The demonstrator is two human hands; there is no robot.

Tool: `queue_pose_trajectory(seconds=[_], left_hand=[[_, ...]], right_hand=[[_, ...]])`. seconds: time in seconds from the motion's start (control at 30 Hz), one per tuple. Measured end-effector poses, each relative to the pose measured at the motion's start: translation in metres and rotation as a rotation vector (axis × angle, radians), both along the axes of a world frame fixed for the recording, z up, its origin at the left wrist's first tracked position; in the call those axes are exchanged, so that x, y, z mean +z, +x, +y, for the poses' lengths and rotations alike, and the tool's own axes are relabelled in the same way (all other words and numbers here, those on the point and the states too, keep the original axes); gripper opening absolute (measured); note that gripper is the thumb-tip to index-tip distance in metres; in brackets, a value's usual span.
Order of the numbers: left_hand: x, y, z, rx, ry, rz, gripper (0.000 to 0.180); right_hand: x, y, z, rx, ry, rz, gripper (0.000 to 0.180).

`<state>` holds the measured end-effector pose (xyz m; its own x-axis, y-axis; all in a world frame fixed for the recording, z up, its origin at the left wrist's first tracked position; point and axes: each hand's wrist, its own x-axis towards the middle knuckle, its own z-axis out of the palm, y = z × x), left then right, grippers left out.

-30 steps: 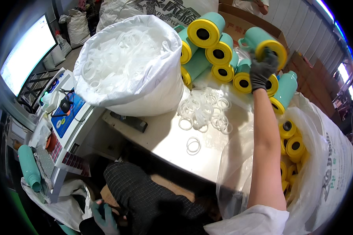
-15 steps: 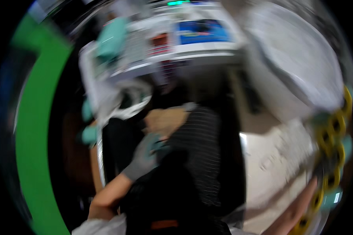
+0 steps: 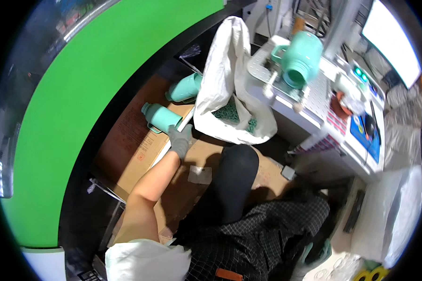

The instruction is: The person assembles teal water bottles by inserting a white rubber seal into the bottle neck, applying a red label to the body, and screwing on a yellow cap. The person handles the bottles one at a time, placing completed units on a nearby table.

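My left hand (image 3: pixel 180 140), in a grey work glove, reaches out to the left and closes on the open end of a mint-green jug shell (image 3: pixel 160 117). That shell lies tilted over the cardboard box, its neck pointing up and left; my fingertips are partly hidden. Another mint-green jug shell (image 3: pixel 184 87) lies just beyond it, partly behind the white sack. My right hand (image 3: pixel 312 260), gloved in grey and green, is low at the right beside my apron, thumb and fingers apart with nothing seen between them.
A white woven sack (image 3: pixel 225 70) holding green netted material stands beyond my knee. On the white workbench (image 3: pixel 286 105) a third jug shell (image 3: pixel 304 56) rests in a fixture. A cardboard box (image 3: pixel 126 154) is at the left, beside a curved green panel (image 3: pixel 98 84). Yellow rings (image 3: pixel 373 274) show lower right.
My view has swung left, toward the box and sack. My left hand has gone from my lap to the jug shell. My right hand has left the yellow-ringed pieces.
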<state>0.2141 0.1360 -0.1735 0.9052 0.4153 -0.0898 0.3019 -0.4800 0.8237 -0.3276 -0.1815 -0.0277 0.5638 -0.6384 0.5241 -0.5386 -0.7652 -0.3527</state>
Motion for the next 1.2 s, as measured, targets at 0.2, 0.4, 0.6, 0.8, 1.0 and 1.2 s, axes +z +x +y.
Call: queue_pose_trajectory(seconds=[0.2, 0.4, 0.6, 0.8, 1.0, 1.2], left_hand=[[-0.169, 0.151, 0.131, 0.359, 0.368, 0.173, 0.124], [-0.207, 0.176, 0.162, 0.085, -0.256, 0.221, 0.111], [-0.141, 0.076, 0.148, -0.185, -1.242, 0.231, 0.072], [0.162, -0.111, 0.099, -1.009, -0.165, -0.049, 0.055], [0.25, -0.173, 0.032, -1.385, 0.393, -0.829, 0.081], [0.302, -0.236, -0.074, -1.966, -0.014, -0.656, 0.091]], right_hand=[[0.024, 0.073, 0.013, 0.058, 0.47, -0.031, 0.056], [0.049, 0.129, 0.026, 0.336, 0.15, 0.159, 0.052], [0.038, 0.174, 0.059, 0.415, 0.3, -0.133, 0.04], [0.03, 0.242, 0.118, 0.895, 1.498, -0.507, 0.105], [0.025, 0.198, 0.109, 0.743, 1.397, -0.459, 0.094], [0.053, 0.126, 0.135, 0.842, 0.727, -0.116, 0.096]])
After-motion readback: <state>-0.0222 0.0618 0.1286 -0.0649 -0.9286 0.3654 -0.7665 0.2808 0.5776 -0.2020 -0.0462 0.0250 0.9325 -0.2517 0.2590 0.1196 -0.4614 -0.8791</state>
